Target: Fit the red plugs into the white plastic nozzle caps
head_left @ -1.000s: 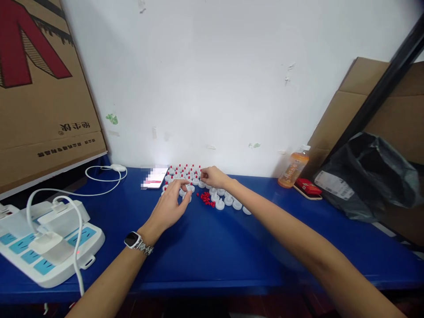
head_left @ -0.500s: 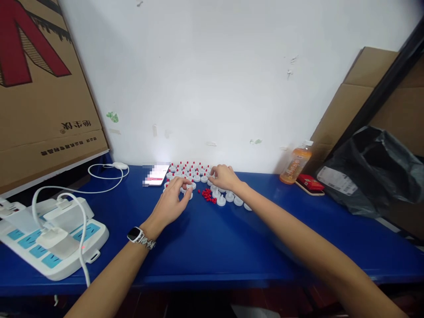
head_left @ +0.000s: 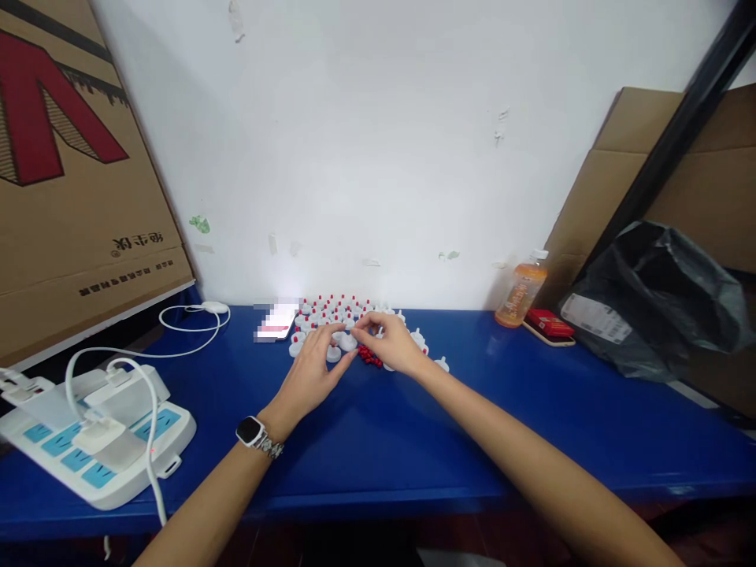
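Observation:
Between my two hands, just above the table, is a white spouted cap. My left hand is around its left side, with the thumb below and the fingers above. My right hand pinches at the cap's right edge; the fingertips partly hide the contact. Under and beside the right hand lies a pile of small red tips. Behind the hands stand rows of white caps with red tips on top. White caps with bare spouts stand to the right, some hidden by the right hand.
A phone with a lit screen lies left of the caps. The power strip and its white cables take up the table's left. At right are an orange drink bottle, a red box on another phone, and a dark plastic bag.
My right hand has moved left from the bare-spouted caps to meet my left hand at a white cap. The left hand has shifted slightly right, and the camera view has shifted a little.

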Demonstrator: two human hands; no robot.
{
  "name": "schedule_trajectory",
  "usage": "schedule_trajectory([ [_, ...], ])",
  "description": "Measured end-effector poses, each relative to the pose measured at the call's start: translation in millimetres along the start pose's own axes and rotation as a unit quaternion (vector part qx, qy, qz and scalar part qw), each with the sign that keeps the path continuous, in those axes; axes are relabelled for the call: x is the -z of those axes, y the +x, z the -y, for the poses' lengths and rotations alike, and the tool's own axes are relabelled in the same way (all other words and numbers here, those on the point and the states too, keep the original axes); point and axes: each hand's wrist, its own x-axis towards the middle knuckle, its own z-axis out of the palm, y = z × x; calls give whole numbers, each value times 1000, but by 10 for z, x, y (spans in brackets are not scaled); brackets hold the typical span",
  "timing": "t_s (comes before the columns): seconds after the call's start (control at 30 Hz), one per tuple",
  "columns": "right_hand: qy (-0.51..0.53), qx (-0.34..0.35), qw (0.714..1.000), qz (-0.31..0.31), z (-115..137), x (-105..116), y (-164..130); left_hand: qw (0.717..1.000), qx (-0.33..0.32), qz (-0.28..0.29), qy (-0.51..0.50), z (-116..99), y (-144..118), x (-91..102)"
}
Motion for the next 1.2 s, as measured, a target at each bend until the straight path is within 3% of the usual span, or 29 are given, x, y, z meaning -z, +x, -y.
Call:
schedule_trajectory([
  [0.13, 12, -13, 1000, 22, -5, -64, -25, 999, -1, 46, -10, 12, -7, 16],
  [0.23, -94, -47, 993, 52, -111, -69, 90, 999, 19, 40, -13, 26, -18, 62],
  [0.4, -350, 1, 929, 125, -173, -163, 222, 998, 43, 43, -9, 61, -34, 74],
  [0.5, -401, 3, 905, 143, -150, -258, 237, 999, 34, 40, -7, 87, -32, 52],
  [0.6, -397, 0, 907, 143, -133, -300, 242, 998, 31, 45, -13, 102, -33, 46],
  [0.73, -313, 2, 944, 100, -117, -220, 214, 998, 36, 44, -18, 99, -39, 50],
  [0.8, -188, -15, 980, 60, -108, -149, 161, 998, 37, 45, -20, 87, -43, 47],
  [0.87, -18, -44, 998, 30, -98, -90, 82, 998, 35, 48, -21, 63, -45, 42],
  [1.0, 228, -80, 970, 2, -70, -65, -88, 998, 15, 51, -17, -4, -47, 34],
  [1.2, 302, -105, 947, -3, -26, -134, -174, 998, -24, 58, 0, -78, -62, 17],
])
